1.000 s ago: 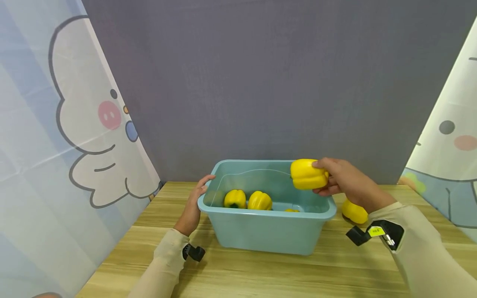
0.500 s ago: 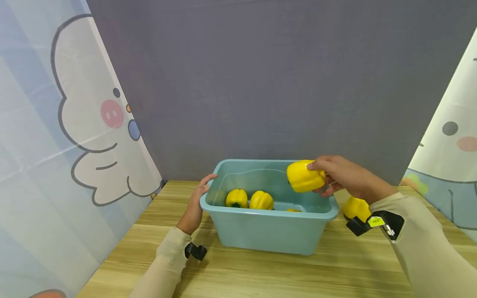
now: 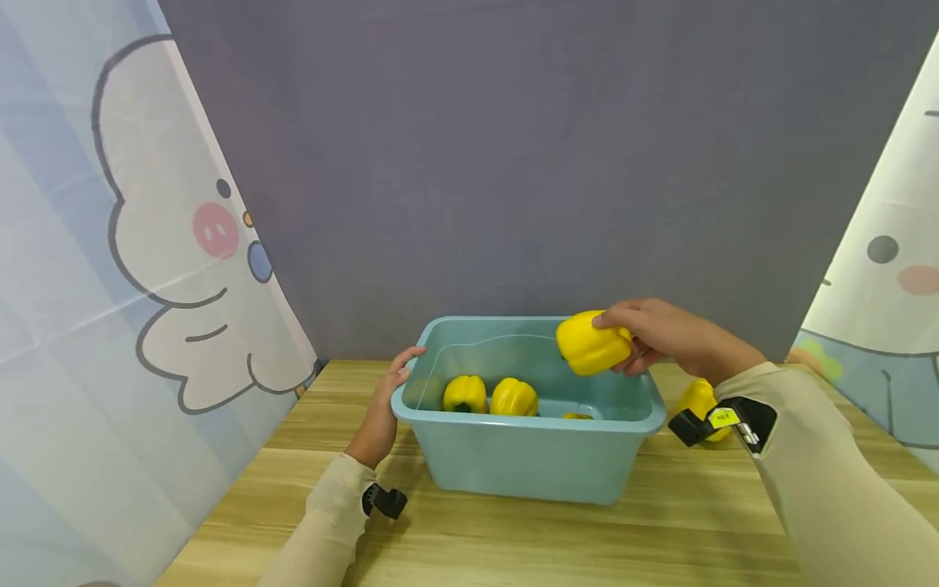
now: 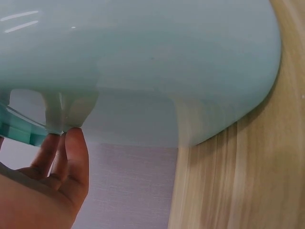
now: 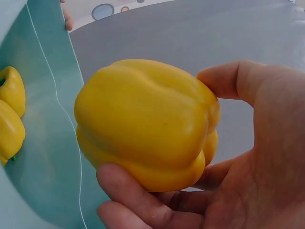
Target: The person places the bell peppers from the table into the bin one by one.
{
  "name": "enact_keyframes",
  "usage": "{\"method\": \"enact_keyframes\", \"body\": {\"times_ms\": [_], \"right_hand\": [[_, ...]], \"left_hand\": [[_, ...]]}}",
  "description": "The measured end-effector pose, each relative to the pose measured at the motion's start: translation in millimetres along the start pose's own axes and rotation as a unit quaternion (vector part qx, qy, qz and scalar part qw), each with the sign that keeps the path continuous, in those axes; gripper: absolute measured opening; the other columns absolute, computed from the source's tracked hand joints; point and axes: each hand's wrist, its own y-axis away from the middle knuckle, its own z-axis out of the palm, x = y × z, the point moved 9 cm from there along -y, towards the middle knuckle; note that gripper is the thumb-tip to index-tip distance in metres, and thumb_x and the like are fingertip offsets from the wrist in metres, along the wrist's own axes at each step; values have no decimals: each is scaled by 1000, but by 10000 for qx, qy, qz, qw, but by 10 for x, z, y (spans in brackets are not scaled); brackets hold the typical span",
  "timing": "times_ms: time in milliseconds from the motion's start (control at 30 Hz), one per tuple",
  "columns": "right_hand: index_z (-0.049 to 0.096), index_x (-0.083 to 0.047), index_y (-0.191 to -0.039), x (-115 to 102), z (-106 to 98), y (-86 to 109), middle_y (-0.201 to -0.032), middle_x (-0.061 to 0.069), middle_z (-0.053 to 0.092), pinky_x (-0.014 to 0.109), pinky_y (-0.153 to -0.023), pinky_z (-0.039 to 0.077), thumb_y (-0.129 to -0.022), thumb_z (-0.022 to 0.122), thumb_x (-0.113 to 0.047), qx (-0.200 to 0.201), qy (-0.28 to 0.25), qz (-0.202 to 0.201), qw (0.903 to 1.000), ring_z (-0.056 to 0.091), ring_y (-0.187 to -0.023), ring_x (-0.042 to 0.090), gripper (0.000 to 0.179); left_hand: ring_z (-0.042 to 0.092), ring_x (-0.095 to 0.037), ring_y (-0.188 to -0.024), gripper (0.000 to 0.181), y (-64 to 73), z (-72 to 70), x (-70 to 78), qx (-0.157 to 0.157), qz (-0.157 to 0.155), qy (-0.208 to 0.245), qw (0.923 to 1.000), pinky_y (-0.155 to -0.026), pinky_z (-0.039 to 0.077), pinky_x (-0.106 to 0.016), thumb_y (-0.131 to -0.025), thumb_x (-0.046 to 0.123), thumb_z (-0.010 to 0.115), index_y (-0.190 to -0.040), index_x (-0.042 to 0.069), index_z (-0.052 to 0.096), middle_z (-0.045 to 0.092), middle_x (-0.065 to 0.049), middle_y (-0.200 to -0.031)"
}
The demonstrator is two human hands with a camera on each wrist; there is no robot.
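In the head view, my right hand grips a yellow bell pepper above the right side of a light blue plastic bin. Thumb and fingers lie on opposite sides of this bell pepper in the right wrist view. My left hand holds the bin's left rim; its fingertips meet the outer wall in the left wrist view. Inside the bin lie a yellow pepper, another yellow pepper and a sliver of a third, mostly hidden by the front wall.
Another yellow pepper sits on the wooden table right of the bin, partly covered by the right wrist. A grey backdrop rises behind the table. Printed curtains hang at both sides.
My right hand has moved slightly left with the bell pepper, which has tilted a little. The left hand stays at the bin's rim.
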Motion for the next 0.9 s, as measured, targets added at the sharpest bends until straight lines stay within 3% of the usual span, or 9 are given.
{"method": "enact_keyframes", "body": {"times_ms": [600,900], "right_hand": [[47,-2,-137,-107,-23,-189,-100,15,64,36,-74,55,-97,58,-48,-7,448,-123,9989,61,-81,26,62],[44,1,-138,-133,-20,-268,-96,14,63,35,-71,55,-96,59,-47,-34,482,-31,9988,58,-71,22,65]], "left_hand": [[38,-40,-130,53,37,-38,42,-3,5,14,10000,-101,34,-53,-106,40,28,-153,16,35,31,-8,-156],[38,-40,-131,55,27,-15,33,-1,25,47,10000,-102,33,-57,-106,42,29,-153,14,35,31,-9,-156]]}}
